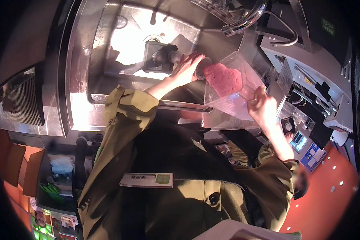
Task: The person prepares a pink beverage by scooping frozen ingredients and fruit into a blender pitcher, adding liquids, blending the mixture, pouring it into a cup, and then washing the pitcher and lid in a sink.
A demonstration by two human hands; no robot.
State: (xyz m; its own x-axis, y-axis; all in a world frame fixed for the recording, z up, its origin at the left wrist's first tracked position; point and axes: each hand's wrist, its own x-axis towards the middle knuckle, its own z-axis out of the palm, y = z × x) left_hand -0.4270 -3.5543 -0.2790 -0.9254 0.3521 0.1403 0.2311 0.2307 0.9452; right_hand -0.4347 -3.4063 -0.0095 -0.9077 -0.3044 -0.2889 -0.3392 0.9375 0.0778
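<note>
My right hand (262, 105) grips the handle of a clear plastic pitcher (238, 106), tilted on its side over the sink's right edge. Inside it lies a pink, coarse-textured mass (223, 79); whether it is slush or sponge I cannot tell. My left hand (184, 70) is wrapped around a clear cylindrical cup (202, 68), whose rim meets the pink mass at the pitcher's mouth. Beneath and left of that hand, a dark square container (159, 57) rests in the stainless-steel sink (100, 63), beside the drain (153, 39).
A chrome faucet (246, 21) arches over the sink's far right. A ribbed drip grate (22, 99) lies at left. Open cardboard boxes (33, 165) stand below it. At right, a co-worker's hand (289, 137) is near a lit screen (300, 141) on the counter.
</note>
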